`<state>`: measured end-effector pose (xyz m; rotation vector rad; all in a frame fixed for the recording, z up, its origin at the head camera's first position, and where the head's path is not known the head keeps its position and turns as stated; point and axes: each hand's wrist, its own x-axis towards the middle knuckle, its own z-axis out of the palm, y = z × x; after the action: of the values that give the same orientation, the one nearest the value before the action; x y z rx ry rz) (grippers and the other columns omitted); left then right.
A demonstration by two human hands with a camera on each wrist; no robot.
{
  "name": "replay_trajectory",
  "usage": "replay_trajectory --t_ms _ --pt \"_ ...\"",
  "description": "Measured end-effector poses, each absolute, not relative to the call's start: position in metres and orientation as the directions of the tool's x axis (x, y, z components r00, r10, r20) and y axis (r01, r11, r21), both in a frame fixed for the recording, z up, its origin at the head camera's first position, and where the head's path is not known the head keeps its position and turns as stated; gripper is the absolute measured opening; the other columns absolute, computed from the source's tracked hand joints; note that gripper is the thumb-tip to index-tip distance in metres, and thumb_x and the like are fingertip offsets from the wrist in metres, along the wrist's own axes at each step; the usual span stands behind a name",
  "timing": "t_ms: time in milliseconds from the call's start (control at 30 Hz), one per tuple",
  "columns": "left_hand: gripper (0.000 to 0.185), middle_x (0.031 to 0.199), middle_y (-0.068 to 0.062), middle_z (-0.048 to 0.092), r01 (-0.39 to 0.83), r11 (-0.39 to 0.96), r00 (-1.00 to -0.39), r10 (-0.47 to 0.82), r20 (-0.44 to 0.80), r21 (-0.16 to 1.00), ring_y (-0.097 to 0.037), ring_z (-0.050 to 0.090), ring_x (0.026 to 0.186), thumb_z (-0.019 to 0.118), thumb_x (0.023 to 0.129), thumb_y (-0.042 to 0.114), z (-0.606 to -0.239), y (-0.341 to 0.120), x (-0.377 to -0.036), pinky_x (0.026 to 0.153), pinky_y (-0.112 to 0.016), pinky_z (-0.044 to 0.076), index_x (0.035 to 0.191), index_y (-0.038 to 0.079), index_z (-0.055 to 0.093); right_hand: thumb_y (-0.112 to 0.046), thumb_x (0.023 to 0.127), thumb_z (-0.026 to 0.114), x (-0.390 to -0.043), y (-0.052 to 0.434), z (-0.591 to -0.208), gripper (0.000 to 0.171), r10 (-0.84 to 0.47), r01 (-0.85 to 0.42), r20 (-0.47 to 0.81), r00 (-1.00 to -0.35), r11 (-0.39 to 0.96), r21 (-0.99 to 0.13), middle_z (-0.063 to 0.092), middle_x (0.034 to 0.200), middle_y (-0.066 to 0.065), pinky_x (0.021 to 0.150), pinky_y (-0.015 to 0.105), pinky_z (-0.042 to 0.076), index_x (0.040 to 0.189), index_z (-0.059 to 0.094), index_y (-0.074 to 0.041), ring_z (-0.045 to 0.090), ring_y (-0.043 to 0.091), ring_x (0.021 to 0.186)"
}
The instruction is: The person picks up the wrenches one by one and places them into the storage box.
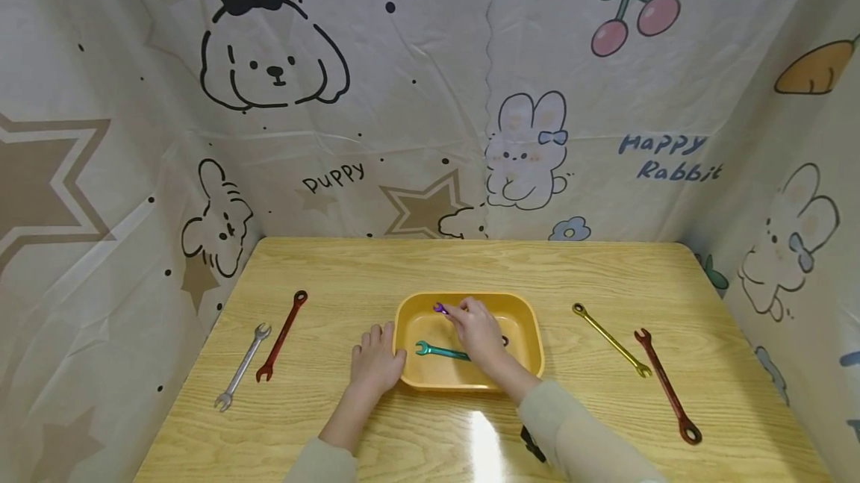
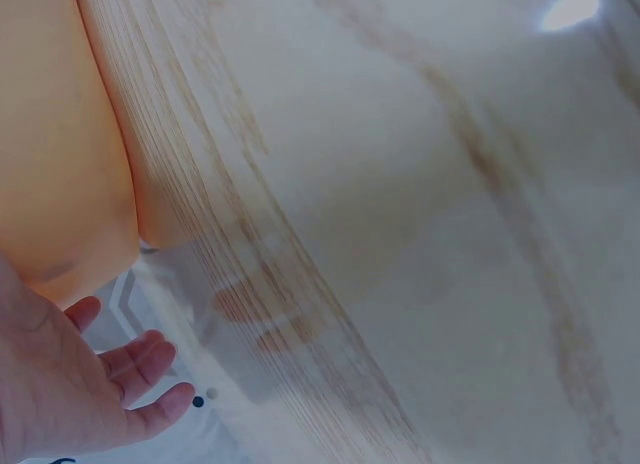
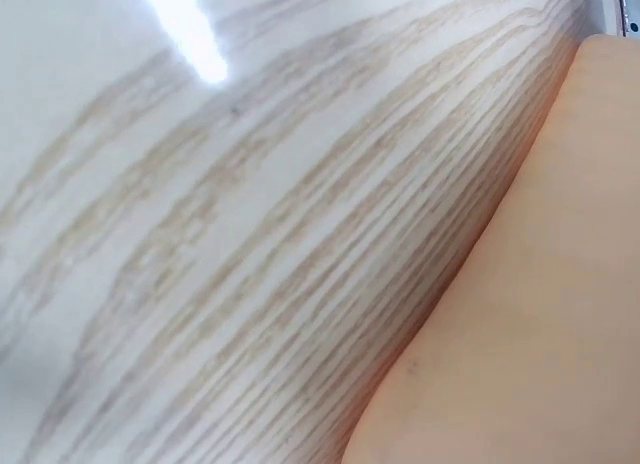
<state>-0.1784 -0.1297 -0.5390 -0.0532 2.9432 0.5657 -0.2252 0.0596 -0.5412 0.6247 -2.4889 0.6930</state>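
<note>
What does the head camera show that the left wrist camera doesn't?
Only the head view shows the right hand pinching a purple wrench over the tray, a teal wrench lying in it, and four more wrenches on the table: silver, red, gold, dark red. Only the left wrist view shows the left palm side close up. Both show the left hand, tray and table.

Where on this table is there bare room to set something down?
Bare: the far table strip behind the yellow tray, and the near edge by the sleeves. Crowded: tray centre with both hands, silver wrench and red wrench left, gold wrench and dark red wrench right.
</note>
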Motion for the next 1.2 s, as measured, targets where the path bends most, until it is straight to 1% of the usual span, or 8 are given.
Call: replay_trajectory --t_ms 333,567,900,1067,1200 --pt "0.054 0.122 -0.017 0.039 -0.062 0.93 -0.989 -0.008 -0.148 0.361 -0.032 0.036 0.108 0.044 0.089 0.03 -0.539 -0.129 -0.179 0.087 -0.05 0.032 0.136 0.007 0.034 -0.014 0.079 0.07 -0.229 0.059 -0.549 0.019 -0.327 -0.54 0.507 -0.798 0.761 -0.358 0.058 0.079 0.002 0.056 0.028 0.045 0.098 0.073 -0.015 0.055 0.018 0.071" --pt "0.054 0.124 -0.017 0.039 -0.066 0.931 -0.987 -0.009 -0.158 0.359 -0.032 0.036 0.109 0.044 0.09 0.031 -0.54 -0.13 -0.18 0.088 -0.05 0.032 0.137 0.008 0.033 -0.017 0.078 0.071 -0.229 0.058 -0.553 0.017 -0.337 -0.534 0.488 -0.806 0.769 -0.352 0.059 0.079 0.002 0.058 0.03 0.046 0.095 0.074 -0.015 0.055 0.018 0.07" --pt "0.053 0.125 -0.017 0.038 -0.07 0.93 -0.986 -0.011 -0.164 0.362 -0.032 0.036 0.11 0.044 0.09 0.03 -0.539 -0.13 -0.179 0.088 -0.05 0.031 0.137 0.007 0.032 -0.013 0.077 0.072 -0.229 0.058 -0.56 0.018 -0.396 -0.544 0.439 -0.806 0.788 -0.287 0.058 0.079 0.003 0.055 0.027 0.045 0.094 0.074 -0.017 0.052 0.016 0.069" --pt "0.053 0.126 -0.018 0.038 -0.076 0.928 -0.985 -0.014 -0.17 0.366 -0.032 0.035 0.11 0.043 0.09 0.03 -0.538 -0.13 -0.179 0.089 -0.051 0.031 0.137 0.007 0.032 -0.015 0.075 0.073 -0.229 0.057 -0.562 0.017 -0.413 -0.56 0.45 -0.792 0.786 -0.263 0.057 0.077 0.002 0.053 0.025 0.043 0.092 0.075 -0.017 0.051 0.015 0.066" --pt "0.053 0.127 -0.018 0.037 -0.075 0.926 -0.985 -0.011 -0.173 0.37 -0.033 0.035 0.111 0.043 0.09 0.03 -0.538 -0.13 -0.179 0.089 -0.051 0.03 0.137 0.007 0.032 -0.014 0.075 0.073 -0.229 0.057 -0.562 0.017 -0.419 -0.563 0.444 -0.792 0.783 -0.266 0.057 0.076 0.002 0.052 0.026 0.043 0.091 0.075 -0.016 0.051 0.015 0.065"
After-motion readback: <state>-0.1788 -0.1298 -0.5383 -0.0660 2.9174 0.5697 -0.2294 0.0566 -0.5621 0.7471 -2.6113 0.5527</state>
